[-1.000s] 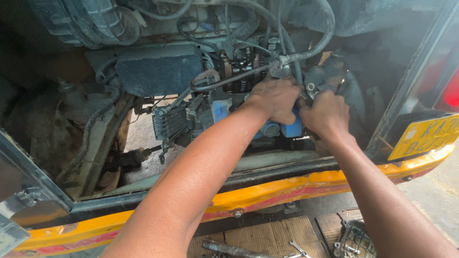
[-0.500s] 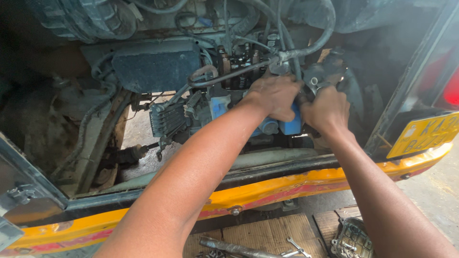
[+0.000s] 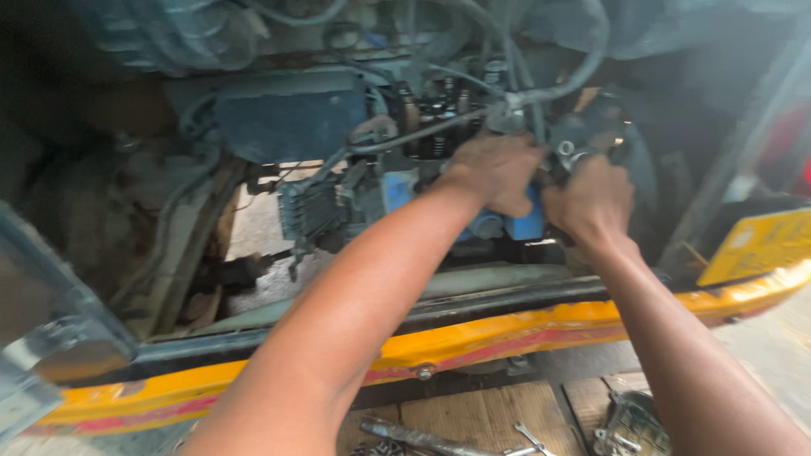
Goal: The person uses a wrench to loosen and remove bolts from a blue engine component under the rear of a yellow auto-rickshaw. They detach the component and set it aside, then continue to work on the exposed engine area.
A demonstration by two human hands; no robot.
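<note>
- Now, from the head view, my left hand (image 3: 494,169) is closed over a grimy metal engine part (image 3: 541,139) deep in the open compartment, fingers curled down around it.
- My right hand (image 3: 591,198) clenches just beside it, gripping a small shiny metal fitting (image 3: 568,152); I cannot tell exactly what that piece is.
- Directly under both hands sits a bright blue plastic component (image 3: 524,226), touching my left palm.
- A grey rubber hose (image 3: 405,139) runs leftward from my hands.
- Below my forearms runs the yellow painted bumper with a red stripe (image 3: 473,342).
- Loose steel spanners (image 3: 422,437) lie on the wooden planks (image 3: 481,414) at the bottom edge.
</note>
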